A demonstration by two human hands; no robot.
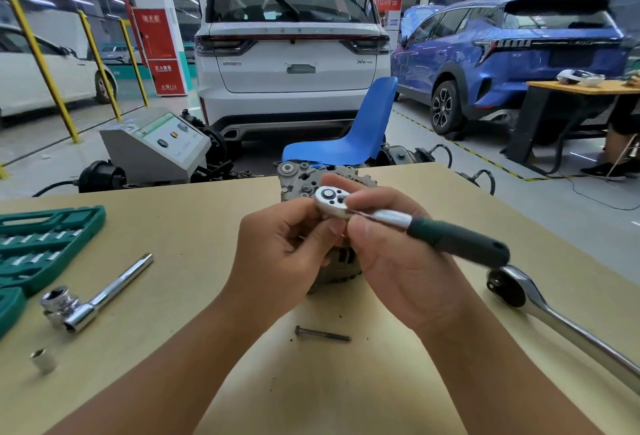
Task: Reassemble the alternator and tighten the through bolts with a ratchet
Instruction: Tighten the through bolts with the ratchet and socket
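Glossy chrome ratchet [349,207], matt green grip; smooth matt tabletop [194,226]

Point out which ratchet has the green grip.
The small ratchet held in both hands over the alternator; the large ratchet lying at the right is bare chrome.

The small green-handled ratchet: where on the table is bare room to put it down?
Bare patch: between the chrome sliding T-bar and the loose dark bolt. Also far left, beyond the green socket case. Crowded: right edge, by the large chrome ratchet.
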